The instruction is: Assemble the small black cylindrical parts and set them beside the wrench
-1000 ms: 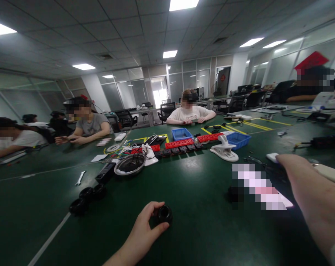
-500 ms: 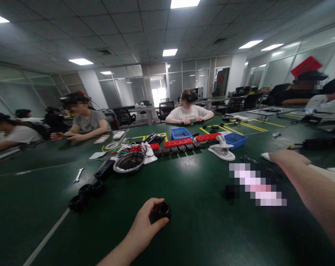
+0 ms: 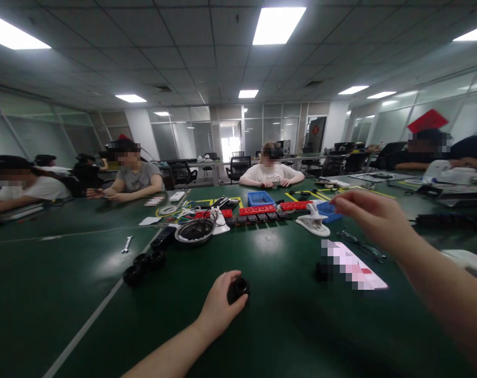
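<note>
My left hand [image 3: 223,302] is wrapped round a black round part [image 3: 240,286] with a hole in its top, low over the green table. Its thumb and fingers grip the sides. My right hand [image 3: 370,212] is raised on the right, in front of a blue tray [image 3: 329,210], with fingers pinched together. Whatever its fingertips hold, if anything, is too small to make out. Below that hand lie a pair of glasses [image 3: 362,245] and a pink and white flat item [image 3: 370,273], partly blurred. Beside this item is a small black part [image 3: 321,271].
Several black round parts [image 3: 134,274] stand on the left near a wrench [image 3: 127,244]. Farther back are a metal bowl [image 3: 194,239], a white clip stand [image 3: 313,226], red socket strips [image 3: 257,210] and another blue tray [image 3: 260,198]. Other people sit around the table.
My right hand has moved left and up from the table's right side, away from a white object. The left hand keeps its hold on the black round part. The view has tilted up.
</note>
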Tool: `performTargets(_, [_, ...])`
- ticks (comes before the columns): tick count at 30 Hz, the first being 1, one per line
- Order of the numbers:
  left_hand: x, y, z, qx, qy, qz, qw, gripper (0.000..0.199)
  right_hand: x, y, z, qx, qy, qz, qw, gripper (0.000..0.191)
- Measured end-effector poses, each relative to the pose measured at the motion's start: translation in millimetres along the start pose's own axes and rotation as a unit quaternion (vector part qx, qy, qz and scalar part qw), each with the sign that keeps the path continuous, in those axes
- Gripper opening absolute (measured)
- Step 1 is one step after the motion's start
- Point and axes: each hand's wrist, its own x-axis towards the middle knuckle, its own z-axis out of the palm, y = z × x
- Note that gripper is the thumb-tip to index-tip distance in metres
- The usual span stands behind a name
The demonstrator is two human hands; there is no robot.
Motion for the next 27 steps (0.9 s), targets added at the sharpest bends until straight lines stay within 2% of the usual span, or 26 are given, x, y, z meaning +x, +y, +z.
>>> performTargets(1, [-1.3, -0.2, 0.2, 0.008, 0.004, 0.012, 1.000, 0.041, -12.4, -25.2, 12.7, 0.027, -0.029, -0.021, 0.999, 0.032])
performTargets(2, [-2.5, -0.3, 0.2, 0.018, 0.008, 0.024, 1.000, 0.041, -23.7, -45.0, 27.7, 0.046, -0.097, -0.040, 0.993, 0.030])
performTargets(4, [-4.5, -0.3, -0.2, 0.037, 0.013, 0.049, 0.998, 0.037, -40.9, -65.2, 63.1, 0.028, -0.241, -0.019, 0.970, 0.028])
performTargets(6, [-6.0, -0.4, -1.3, 0.046, 0.019, 0.067, 0.997, 0.036, -49.6, -61.1, 100.8, 0.029, -0.346, 0.008, 0.938, 0.045])
performTargets(9, [-7.9, -1.4, -4.7, 0.040, 0.012, 0.074, 0.996, 0.039, -51.4, -30.9, 147.8, 0.088, -0.400, 0.063, 0.910, 0.055])
performTargets(11, [-8.8, -2.8, -7.6, 0.031, -0.002, 0.073, 0.997, 0.042, -51.5, -12.7, 167.5, 0.176, -0.487, 0.077, 0.852, 0.055])
performTargets(12, [-8.9, -3.7, -8.9, 0.027, -0.011, 0.072, 0.997, 0.043, -52.3, -7.3, 173.8, 0.202, -0.510, 0.076, 0.833, 0.054])
performTargets(13, [-8.7, -4.7, -10.0, 0.023, -0.020, 0.072, 0.997, 0.044, -53.7, -4.8, 178.2, 0.211, -0.516, 0.070, 0.827, 0.054])
performTargets(14, [-8.0, -5.8, -10.8, 0.020, -0.027, 0.072, 0.997, 0.045, -55.5, -4.8, 181.0, 0.205, -0.509, 0.057, 0.834, 0.053])
performTargets(17, [-4.1, -9.1, -11.7, 0.006, -0.039, 0.069, 0.997, 0.046, -61.1, -13.6, 184.4, 0.145, -0.449, -0.006, 0.882, 0.048])
performTargets(19, [-0.7, -10.3, -12.2, -0.005, -0.045, 0.062, 0.997, 0.046, -63.2, -19.1, 186.1, 0.133, -0.429, -0.033, 0.893, 0.043])
performTargets(22, [3.2, -10.3, -13.9, -0.019, -0.058, 0.052, 0.997, 0.047, -64.2, -19.1, 191.4, 0.151, -0.436, -0.032, 0.887, 0.036])
performTargets(27, [4.5, -10.0, -14.0, -0.029, -0.064, 0.053, 0.996, 0.046, -69.8, -11.9, 204.9, 0.107, -0.384, -0.022, 0.917, 0.028])
